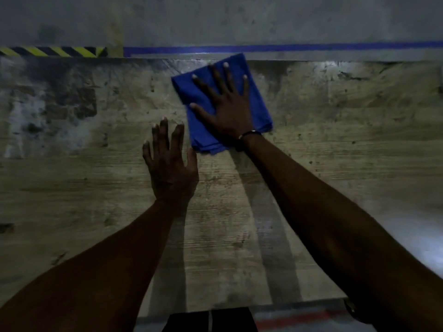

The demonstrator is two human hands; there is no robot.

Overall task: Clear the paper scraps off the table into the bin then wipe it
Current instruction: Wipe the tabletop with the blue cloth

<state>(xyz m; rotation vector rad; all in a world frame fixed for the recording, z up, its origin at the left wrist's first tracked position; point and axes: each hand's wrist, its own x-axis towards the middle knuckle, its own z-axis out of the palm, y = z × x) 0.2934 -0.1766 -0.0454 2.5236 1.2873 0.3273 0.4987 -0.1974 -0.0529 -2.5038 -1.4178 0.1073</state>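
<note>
**Cloth down, both palms flat**

While the right hand (229, 105) presses flat on the folded blue cloth (223, 101) with fingers spread wide, the left hand (169, 161) lies open just beside it, fingers straight on the bare surface (72, 183). Cloth sits near the far edge, about the middle. Past that edge there's floor with blue tape (287, 47) and a yellow-black hazard strip (52, 51). Pretty dim lighting; no scraps visible.
</note>
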